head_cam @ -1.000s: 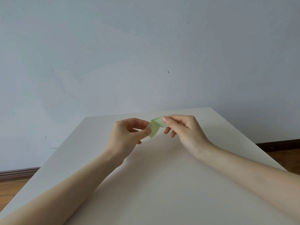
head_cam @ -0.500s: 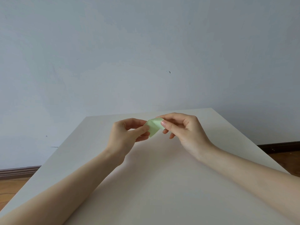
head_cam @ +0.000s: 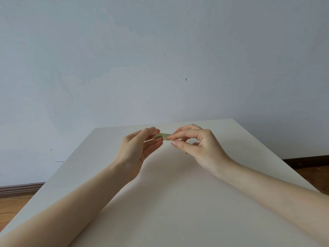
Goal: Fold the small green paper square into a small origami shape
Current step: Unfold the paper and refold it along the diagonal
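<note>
Green paper, folded down to a narrow sliver, hangs in the air between my two hands, above the far half of the white table and not touching it. My left hand pinches its left end between the thumb and the fingertips, palm turned toward the right, the fingers only lightly bent. My right hand pinches the right end between the tip of the forefinger and the thumb, with the other fingers curled underneath; the thumbnail faces me. Only a short stretch of the paper shows between the two pinches, lying nearly level, so I cannot tell what shape the folds have made. Both forearms reach in bare from the near corners and lie low over the tabletop. Behind the table stands a pale blue-grey wall with a dark skirting board along its foot, and wooden floor shows on either side.
</note>
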The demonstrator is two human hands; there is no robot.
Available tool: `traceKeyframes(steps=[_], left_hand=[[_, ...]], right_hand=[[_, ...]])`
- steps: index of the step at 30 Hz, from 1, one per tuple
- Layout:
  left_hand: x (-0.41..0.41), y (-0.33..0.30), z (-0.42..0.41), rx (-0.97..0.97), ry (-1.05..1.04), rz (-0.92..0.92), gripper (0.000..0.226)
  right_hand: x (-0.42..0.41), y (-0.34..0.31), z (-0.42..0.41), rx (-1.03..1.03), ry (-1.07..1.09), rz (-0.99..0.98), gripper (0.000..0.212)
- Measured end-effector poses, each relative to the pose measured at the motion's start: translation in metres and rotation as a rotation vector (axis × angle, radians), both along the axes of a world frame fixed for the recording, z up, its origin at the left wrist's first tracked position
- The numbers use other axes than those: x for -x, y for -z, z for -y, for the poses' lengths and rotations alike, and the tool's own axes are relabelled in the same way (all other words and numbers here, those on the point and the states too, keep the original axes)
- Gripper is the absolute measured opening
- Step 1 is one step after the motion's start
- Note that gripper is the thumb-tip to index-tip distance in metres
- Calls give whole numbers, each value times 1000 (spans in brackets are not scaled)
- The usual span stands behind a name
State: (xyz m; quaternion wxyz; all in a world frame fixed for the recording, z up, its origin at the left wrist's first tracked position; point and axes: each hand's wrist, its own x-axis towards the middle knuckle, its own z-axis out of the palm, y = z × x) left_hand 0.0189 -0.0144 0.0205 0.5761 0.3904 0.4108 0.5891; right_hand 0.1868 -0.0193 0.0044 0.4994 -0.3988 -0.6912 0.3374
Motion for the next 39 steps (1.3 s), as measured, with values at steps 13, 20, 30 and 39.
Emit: traceKeyframes(steps=[13,20,30,39], left_hand=[[3,3,-4,37,47,48,7],[3,6,-5,25,66,74,18],[4,3,-4,68,91,105,29],[5,3,-2,87,226,92,28]], right_hand=[[0,-1,1,15,18,76,12],[0,-1,0,75,-1,14,14],[-1,-5,2,175,-41,-75,10],[-2,-7,2,192,-12,-144,9]])
